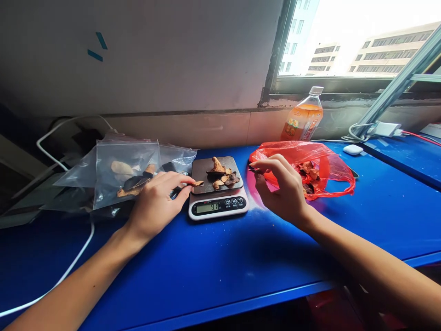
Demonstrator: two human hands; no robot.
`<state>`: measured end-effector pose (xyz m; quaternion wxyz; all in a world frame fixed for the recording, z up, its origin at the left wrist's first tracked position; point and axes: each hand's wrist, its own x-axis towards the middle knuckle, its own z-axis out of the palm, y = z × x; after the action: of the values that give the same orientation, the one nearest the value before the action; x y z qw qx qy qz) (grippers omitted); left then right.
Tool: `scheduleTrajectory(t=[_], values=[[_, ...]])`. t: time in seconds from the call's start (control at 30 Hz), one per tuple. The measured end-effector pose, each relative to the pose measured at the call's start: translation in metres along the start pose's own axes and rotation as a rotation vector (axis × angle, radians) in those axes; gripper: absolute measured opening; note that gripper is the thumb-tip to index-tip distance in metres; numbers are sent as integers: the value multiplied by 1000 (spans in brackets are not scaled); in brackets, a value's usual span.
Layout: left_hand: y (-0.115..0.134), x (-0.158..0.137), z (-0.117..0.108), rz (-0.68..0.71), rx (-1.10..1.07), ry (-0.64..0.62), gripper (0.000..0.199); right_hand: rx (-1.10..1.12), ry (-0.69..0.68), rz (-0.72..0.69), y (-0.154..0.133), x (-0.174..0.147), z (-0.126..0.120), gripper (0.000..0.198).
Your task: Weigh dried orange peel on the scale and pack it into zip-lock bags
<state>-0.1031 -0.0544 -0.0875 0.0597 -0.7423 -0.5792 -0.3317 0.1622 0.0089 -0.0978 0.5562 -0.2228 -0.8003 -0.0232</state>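
A digital kitchen scale [218, 205] sits on the blue table, its display showing what looks like 91. Several brown, wrinkled dried slices [230, 178], perhaps mushroom, lie on its metal plate. At the plate's left edge, my left hand [155, 195] pinches a small pale dried slice [198, 183] between thumb and fingertips. To the right of the scale, my right hand [284, 186] is raised, with a dark dried slice [255, 170] between thumb and forefinger. Just behind that hand lies an open red plastic bag [336, 177] with more dried slices inside.
Clear zip bags [103, 170] holding dried pieces are piled left of the scale. A bottle of orange drink [303, 119] stands by the wall. A white earbud case [353, 150] and a charger [385, 129] are at the right. A white cable [81, 250] crosses the left side.
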Motion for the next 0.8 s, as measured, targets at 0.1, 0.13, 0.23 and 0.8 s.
scheduleTrajectory(t=[0.1, 0.13, 0.23, 0.8], values=[[1, 5, 7, 4, 55, 35, 22, 5, -8, 7, -3, 0, 0, 20], [1, 6, 8, -7, 62, 36, 23, 2, -14, 8, -4, 0, 0, 19], [6, 7, 8, -36, 30, 32, 27, 2, -15, 1, -8, 0, 0, 18], [57, -30, -19, 373, -504, -277, 27, 305, -181, -244, -84, -21, -7, 11]])
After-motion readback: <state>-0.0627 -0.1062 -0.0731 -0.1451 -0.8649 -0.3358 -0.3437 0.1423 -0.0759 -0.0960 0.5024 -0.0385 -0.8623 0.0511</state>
